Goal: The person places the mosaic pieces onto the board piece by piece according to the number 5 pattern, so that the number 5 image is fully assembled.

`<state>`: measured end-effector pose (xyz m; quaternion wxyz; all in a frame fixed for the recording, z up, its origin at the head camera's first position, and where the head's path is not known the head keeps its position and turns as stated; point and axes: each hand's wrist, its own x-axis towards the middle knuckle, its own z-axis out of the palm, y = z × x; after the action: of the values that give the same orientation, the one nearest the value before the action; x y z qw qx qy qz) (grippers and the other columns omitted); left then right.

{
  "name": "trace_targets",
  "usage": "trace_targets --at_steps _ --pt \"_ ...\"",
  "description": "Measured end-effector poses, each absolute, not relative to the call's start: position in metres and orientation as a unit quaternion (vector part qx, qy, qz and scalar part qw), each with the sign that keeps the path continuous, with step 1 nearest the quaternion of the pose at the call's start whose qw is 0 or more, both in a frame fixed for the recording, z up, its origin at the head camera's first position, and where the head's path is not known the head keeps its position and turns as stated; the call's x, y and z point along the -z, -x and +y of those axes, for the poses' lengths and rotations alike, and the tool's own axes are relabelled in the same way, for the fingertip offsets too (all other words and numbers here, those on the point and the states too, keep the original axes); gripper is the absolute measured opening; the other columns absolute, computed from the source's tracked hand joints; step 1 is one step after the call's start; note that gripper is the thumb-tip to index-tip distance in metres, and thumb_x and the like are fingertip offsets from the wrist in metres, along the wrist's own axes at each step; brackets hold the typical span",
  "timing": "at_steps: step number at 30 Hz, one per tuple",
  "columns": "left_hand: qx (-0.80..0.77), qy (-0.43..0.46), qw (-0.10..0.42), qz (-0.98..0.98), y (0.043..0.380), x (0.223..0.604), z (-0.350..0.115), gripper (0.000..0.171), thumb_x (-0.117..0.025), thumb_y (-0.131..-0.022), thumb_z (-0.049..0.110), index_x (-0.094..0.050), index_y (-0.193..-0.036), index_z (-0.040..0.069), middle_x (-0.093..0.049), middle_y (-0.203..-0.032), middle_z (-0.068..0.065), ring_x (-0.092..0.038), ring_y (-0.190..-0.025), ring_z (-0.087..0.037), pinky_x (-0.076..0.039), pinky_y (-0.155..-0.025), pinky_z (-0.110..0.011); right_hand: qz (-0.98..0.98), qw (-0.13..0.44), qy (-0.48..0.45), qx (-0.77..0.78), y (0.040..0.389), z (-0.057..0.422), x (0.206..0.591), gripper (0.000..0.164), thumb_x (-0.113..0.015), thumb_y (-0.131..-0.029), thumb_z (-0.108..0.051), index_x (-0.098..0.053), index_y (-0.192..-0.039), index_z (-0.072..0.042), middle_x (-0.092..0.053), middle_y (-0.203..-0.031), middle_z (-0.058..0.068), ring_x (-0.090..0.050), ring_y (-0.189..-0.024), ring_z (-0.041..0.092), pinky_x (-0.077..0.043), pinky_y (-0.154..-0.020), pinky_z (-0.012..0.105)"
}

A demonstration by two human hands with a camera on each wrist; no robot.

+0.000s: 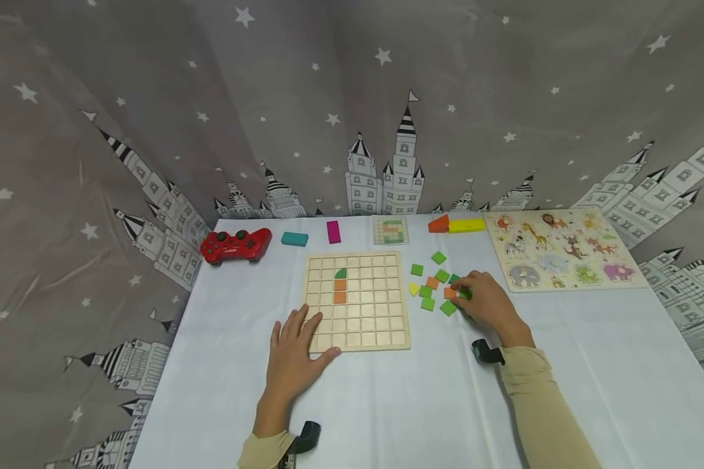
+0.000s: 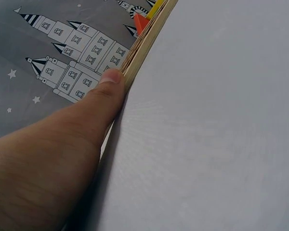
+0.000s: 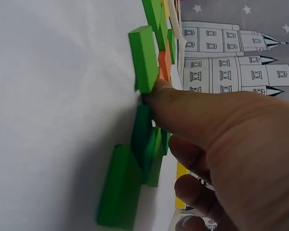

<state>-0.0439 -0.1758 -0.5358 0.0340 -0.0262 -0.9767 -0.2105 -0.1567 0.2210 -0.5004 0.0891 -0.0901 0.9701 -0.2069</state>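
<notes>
A square wooden grid board (image 1: 368, 332) lies on the white table. In one of its columns, a green tile with a curved edge (image 1: 341, 273) sits above two orange tiles (image 1: 340, 291). My left hand (image 1: 293, 358) rests with spread fingers on the board's near left corner; in the left wrist view the thumb (image 2: 98, 98) touches the board's edge. To the right of the board my right hand (image 1: 489, 303) pinches an orange tile (image 1: 449, 294) among loose tiles. Green tiles (image 3: 143, 57) surround the thumb in the right wrist view, some partly under the hand.
A small pattern card (image 1: 390, 230) lies behind the board. Further left are a magenta block (image 1: 333, 232), a teal block (image 1: 294, 239) and a red game controller (image 1: 236, 245). At the back right are orange and yellow blocks (image 1: 466, 225) and an animal puzzle board (image 1: 563, 251).
</notes>
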Motion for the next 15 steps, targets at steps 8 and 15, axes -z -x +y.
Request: trace_targets --at_steps 8,15 --pt "0.211 0.034 0.047 -0.976 0.045 0.536 -0.177 0.085 -0.070 -0.083 0.067 -0.051 -0.149 0.018 -0.035 -0.165 -0.013 -0.027 -0.154 -0.037 -0.013 -0.125 -0.065 0.968 0.073 0.105 0.214 0.162 0.210 0.496 0.036 -0.071 -0.095 -0.031 -0.071 -0.118 -0.002 -0.063 -0.110 0.014 -0.055 -0.101 0.030 -0.050 -0.092 0.049" --pt "0.217 0.029 0.035 -0.975 0.044 0.537 -0.176 0.085 -0.070 -0.083 0.067 -0.050 -0.150 0.018 -0.034 -0.166 -0.012 -0.026 -0.155 -0.036 -0.012 -0.126 -0.064 0.959 0.038 0.150 0.238 0.160 0.162 0.494 0.034 -0.072 -0.094 -0.032 -0.070 -0.114 -0.005 -0.061 -0.104 0.010 -0.054 -0.100 0.027 -0.050 -0.091 0.045"
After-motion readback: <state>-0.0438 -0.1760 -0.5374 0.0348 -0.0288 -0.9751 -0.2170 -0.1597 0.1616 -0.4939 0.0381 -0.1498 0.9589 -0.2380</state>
